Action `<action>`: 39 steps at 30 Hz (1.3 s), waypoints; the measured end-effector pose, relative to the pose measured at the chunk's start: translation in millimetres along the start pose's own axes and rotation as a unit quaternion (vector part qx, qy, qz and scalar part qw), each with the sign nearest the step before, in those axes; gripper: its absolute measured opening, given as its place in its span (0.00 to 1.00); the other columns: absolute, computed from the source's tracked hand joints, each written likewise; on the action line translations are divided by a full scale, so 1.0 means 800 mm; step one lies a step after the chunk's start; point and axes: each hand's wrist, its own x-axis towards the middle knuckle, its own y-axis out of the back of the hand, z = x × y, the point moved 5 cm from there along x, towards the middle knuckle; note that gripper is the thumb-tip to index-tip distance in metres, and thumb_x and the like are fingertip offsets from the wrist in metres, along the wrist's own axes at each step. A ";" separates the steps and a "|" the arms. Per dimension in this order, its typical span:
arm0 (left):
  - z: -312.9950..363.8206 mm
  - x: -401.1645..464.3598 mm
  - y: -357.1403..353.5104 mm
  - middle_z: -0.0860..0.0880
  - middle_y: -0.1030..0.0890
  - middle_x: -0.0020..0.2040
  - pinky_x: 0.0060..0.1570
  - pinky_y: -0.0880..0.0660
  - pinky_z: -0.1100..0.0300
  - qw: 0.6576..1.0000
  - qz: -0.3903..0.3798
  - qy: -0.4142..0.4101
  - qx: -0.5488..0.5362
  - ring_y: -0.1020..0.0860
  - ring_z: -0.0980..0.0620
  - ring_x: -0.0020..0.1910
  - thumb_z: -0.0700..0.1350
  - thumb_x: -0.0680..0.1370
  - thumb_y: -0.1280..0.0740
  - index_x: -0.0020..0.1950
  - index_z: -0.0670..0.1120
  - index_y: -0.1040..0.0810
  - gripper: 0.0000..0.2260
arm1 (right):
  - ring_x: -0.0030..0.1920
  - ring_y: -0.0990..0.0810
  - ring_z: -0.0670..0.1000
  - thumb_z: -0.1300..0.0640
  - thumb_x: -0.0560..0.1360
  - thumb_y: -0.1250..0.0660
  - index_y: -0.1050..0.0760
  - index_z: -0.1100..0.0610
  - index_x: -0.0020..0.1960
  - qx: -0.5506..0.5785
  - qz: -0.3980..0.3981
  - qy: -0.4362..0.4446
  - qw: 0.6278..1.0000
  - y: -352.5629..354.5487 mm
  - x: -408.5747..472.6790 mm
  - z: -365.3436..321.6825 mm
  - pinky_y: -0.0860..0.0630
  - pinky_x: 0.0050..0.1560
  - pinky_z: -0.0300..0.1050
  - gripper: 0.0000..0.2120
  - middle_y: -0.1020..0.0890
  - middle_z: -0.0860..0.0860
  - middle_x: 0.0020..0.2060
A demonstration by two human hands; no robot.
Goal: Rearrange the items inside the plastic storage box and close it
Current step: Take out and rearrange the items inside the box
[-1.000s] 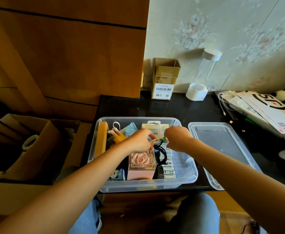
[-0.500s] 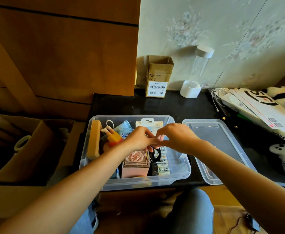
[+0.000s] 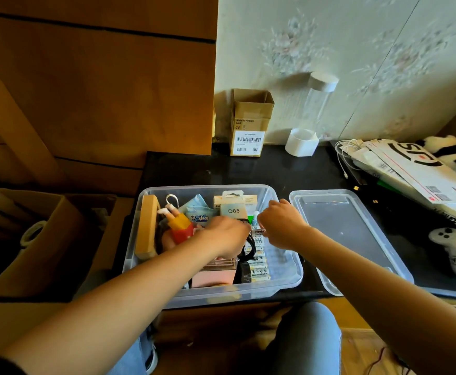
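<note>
Head view: both hands have lowered into the plastic storage box [image 3: 286, 277] on the bench [image 3: 248, 171]. Left hand [image 3: 225, 234] and right hand [image 3: 282, 226] curl over the battery pack [image 3: 258, 262]; their grip cannot be told. Rearranging continues; the lid [image 3: 356, 239] lies beside the box.

a lived-in room of a home, likely a bedroom or study corner. pale floral wallpaper [image 3: 316, 44] covered the wall behind a black desk [image 3: 275, 171], with warm wood panelling [image 3: 99, 77] to the left. the desk carried everyday clutter: a small cardboard box [image 3: 249, 125] with barcode labels, a plush panda [image 3: 448, 155], a white game controller [image 3: 451, 250], white charging cables [image 3: 343, 155] and mail envelopes [image 3: 416, 171]. an open cardboard carton [image 3: 32, 239] holding a tape roll sat on the floor beside it.
</note>
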 end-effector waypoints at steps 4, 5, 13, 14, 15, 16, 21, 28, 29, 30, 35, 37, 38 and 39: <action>0.012 0.002 0.006 0.42 0.26 0.60 0.43 0.31 0.53 0.997 -0.030 -0.004 0.072 0.25 0.40 0.57 0.39 0.79 0.41 0.64 0.39 0.29 0.14 | 0.56 0.25 0.51 0.56 0.78 0.37 0.25 0.57 0.60 0.012 -0.008 -0.007 1.000 0.002 0.001 0.002 0.30 0.57 0.44 0.12 0.20 0.53 0.54; 0.011 0.002 0.007 0.42 0.25 0.60 0.43 0.31 0.54 0.997 -0.027 -0.005 0.074 0.24 0.41 0.56 0.40 0.79 0.41 0.63 0.39 0.28 0.13 | 0.57 0.25 0.51 0.56 0.78 0.37 0.25 0.57 0.60 0.010 -0.010 -0.009 1.000 0.003 0.002 0.001 0.30 0.58 0.44 0.12 0.20 0.53 0.54; -0.016 -0.010 -0.002 0.49 0.26 0.62 0.46 0.28 0.53 0.998 0.043 -0.049 0.007 0.23 0.43 0.53 0.53 0.82 0.47 0.63 0.51 0.24 0.17 | 0.57 0.25 0.52 0.54 0.77 0.35 0.25 0.57 0.59 -0.070 -0.024 -0.003 0.997 -0.011 0.009 -0.013 0.34 0.63 0.47 0.13 0.20 0.53 0.53; -0.018 -0.011 -0.005 0.49 0.26 0.62 0.45 0.29 0.54 0.997 0.064 -0.051 -0.003 0.23 0.43 0.53 0.53 0.82 0.48 0.62 0.51 0.24 0.17 | 0.56 0.25 0.53 0.55 0.77 0.36 0.25 0.57 0.59 -0.077 -0.034 0.002 0.996 -0.016 0.011 -0.018 0.34 0.62 0.47 0.12 0.20 0.53 0.52; -0.020 -0.012 -0.008 0.50 0.25 0.61 0.44 0.29 0.55 0.995 0.085 -0.051 -0.017 0.23 0.44 0.52 0.52 0.81 0.48 0.62 0.51 0.24 0.17 | 0.55 0.24 0.53 0.56 0.77 0.36 0.26 0.58 0.60 -0.082 -0.045 0.006 0.996 -0.022 0.013 -0.023 0.34 0.62 0.47 0.12 0.20 0.54 0.52; -0.022 -0.013 -0.011 0.51 0.24 0.60 0.43 0.30 0.56 0.992 0.107 -0.049 -0.035 0.22 0.45 0.51 0.51 0.81 0.48 0.61 0.52 0.24 0.16 | 0.54 0.23 0.53 0.56 0.77 0.36 0.26 0.59 0.60 -0.083 -0.057 0.006 0.995 -0.027 0.015 -0.027 0.33 0.61 0.46 0.13 0.20 0.54 0.52; -0.027 -0.014 -0.019 0.52 0.20 0.51 0.38 0.34 0.61 0.978 0.180 -0.032 -0.100 0.23 0.51 0.45 0.50 0.79 0.47 0.56 0.51 0.21 0.16 | 0.56 0.23 0.54 0.54 0.78 0.36 0.31 0.59 0.64 -0.084 -0.081 0.012 0.993 -0.042 0.028 -0.036 0.31 0.60 0.45 0.17 0.21 0.54 0.55; -0.031 -0.013 -0.024 0.53 0.20 0.54 0.42 0.30 0.59 0.970 0.200 -0.030 -0.138 0.22 0.51 0.47 0.51 0.79 0.46 0.59 0.54 0.21 0.16 | 0.55 0.23 0.53 0.54 0.78 0.38 0.33 0.56 0.66 -0.103 -0.071 -0.002 0.992 -0.050 0.036 -0.041 0.31 0.57 0.42 0.17 0.21 0.53 0.54; -0.032 -0.013 -0.025 0.53 0.20 0.55 0.42 0.30 0.59 0.969 0.203 -0.030 -0.139 0.22 0.52 0.47 0.51 0.80 0.46 0.60 0.55 0.21 0.16 | 0.55 0.23 0.52 0.54 0.78 0.38 0.33 0.56 0.66 -0.103 -0.072 -0.004 0.992 -0.050 0.037 -0.041 0.31 0.56 0.42 0.17 0.21 0.53 0.54; -0.032 -0.014 -0.025 0.54 0.20 0.55 0.43 0.29 0.60 0.968 0.206 -0.030 -0.141 0.22 0.52 0.48 0.51 0.80 0.46 0.60 0.55 0.22 0.16 | 0.55 0.23 0.52 0.55 0.78 0.38 0.32 0.57 0.66 -0.103 -0.075 -0.004 0.992 -0.050 0.037 -0.042 0.31 0.56 0.42 0.17 0.21 0.53 0.53; -0.032 -0.015 -0.025 0.53 0.20 0.56 0.44 0.30 0.61 0.964 0.216 -0.029 -0.149 0.22 0.52 0.48 0.50 0.79 0.46 0.59 0.55 0.21 0.16 | 0.52 0.21 0.52 0.57 0.78 0.37 0.32 0.58 0.64 -0.059 -0.098 -0.015 0.993 -0.048 0.038 -0.041 0.28 0.51 0.41 0.16 0.21 0.53 0.53; -0.033 -0.015 -0.025 0.53 0.20 0.55 0.44 0.30 0.60 0.964 0.216 -0.026 -0.150 0.22 0.51 0.48 0.50 0.79 0.46 0.59 0.55 0.21 0.16 | 0.52 0.21 0.53 0.57 0.78 0.37 0.31 0.58 0.64 -0.038 -0.099 -0.019 0.994 -0.048 0.037 -0.040 0.28 0.49 0.41 0.15 0.21 0.53 0.52; -0.034 -0.015 -0.026 0.54 0.20 0.55 0.44 0.30 0.60 0.965 0.214 -0.024 -0.151 0.22 0.51 0.49 0.50 0.79 0.46 0.59 0.55 0.21 0.16 | 0.51 0.21 0.53 0.57 0.78 0.38 0.31 0.58 0.64 -0.033 -0.096 -0.021 0.995 -0.047 0.036 -0.040 0.27 0.49 0.41 0.15 0.21 0.54 0.52; -0.034 -0.014 -0.026 0.54 0.20 0.55 0.44 0.30 0.59 0.965 0.212 -0.021 -0.153 0.22 0.50 0.49 0.51 0.79 0.46 0.59 0.55 0.21 0.16 | 0.51 0.21 0.52 0.57 0.79 0.38 0.31 0.58 0.64 -0.031 -0.093 -0.023 0.995 -0.047 0.035 -0.040 0.27 0.49 0.41 0.15 0.20 0.54 0.52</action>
